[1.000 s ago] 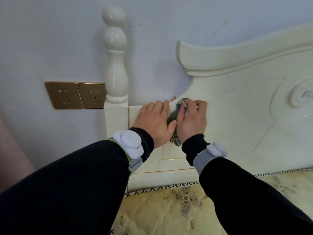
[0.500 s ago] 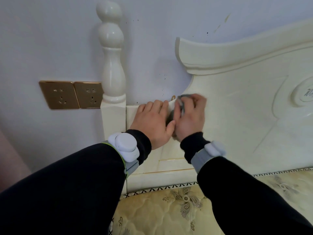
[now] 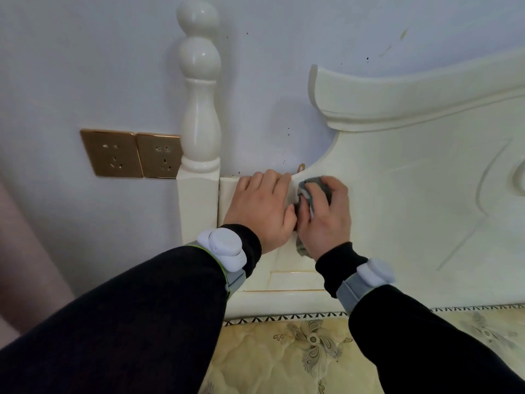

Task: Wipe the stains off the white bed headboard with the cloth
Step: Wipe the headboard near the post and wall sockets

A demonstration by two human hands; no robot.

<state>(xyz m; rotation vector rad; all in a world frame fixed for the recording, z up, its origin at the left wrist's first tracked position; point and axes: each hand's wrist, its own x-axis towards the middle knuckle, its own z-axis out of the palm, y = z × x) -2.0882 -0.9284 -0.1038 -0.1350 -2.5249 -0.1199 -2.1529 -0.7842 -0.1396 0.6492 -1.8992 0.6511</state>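
Note:
The white headboard (image 3: 412,177) stands against the wall, with a curved top rail and a turned corner post (image 3: 199,132). My right hand (image 3: 324,220) grips a bunched grey cloth (image 3: 315,189) and presses it on the headboard's low left panel, just under a small brownish mark (image 3: 300,167) at the panel's upper edge. A tail of the cloth hangs below my right palm. My left hand (image 3: 262,209) lies flat on the panel beside it, fingers hooked over the top edge, thumb touching my right hand.
Two gold wall sockets (image 3: 133,153) sit left of the post. Dark specks dot the wall (image 3: 287,132) above the panel. A yellow patterned mattress (image 3: 298,354) lies below the headboard. Pink fabric (image 3: 17,251) shows at the far left.
My right hand has rubbed the cloth up and slightly right along the panel's upper edge, then back a little. My left hand has stayed planted on the panel.

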